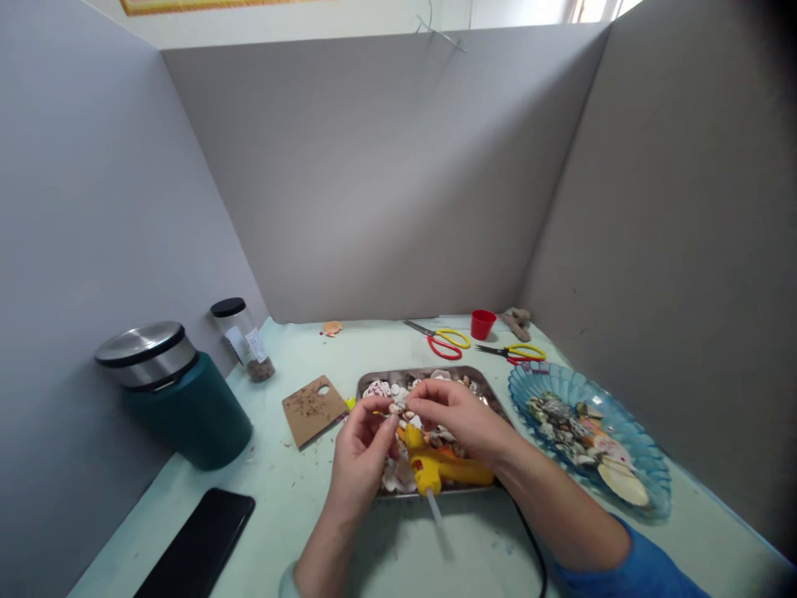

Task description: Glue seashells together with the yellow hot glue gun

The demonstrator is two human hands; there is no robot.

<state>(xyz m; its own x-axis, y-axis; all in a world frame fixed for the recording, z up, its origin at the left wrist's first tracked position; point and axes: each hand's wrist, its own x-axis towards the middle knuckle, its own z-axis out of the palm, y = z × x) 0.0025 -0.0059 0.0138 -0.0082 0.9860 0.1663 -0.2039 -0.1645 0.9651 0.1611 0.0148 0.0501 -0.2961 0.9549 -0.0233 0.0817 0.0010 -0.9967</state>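
Above a metal tray (367,493) filled with shells, my two hands meet fingertip to fingertip. My left hand (364,444) is closed in a pinch on a small shell (397,409), pale with brownish marks. Close against it, my right hand (452,411) is also pinched; its fingertips cover whatever they hold, and I cannot tell if it is the same shell. A yellow hot glue gun (428,472) lies across the tray under my right hand. Its clear glue stick (434,507) sticks out over the tray's near edge.
A wooden board (311,409) and a jar (249,345) lie left, beside a green flask (187,407) and black phone (198,544). Two scissors (445,339) (520,353) and a red cup (482,325) are behind. A blue dish (653,465) of shells sits right; a black cord (529,531) runs nearby.
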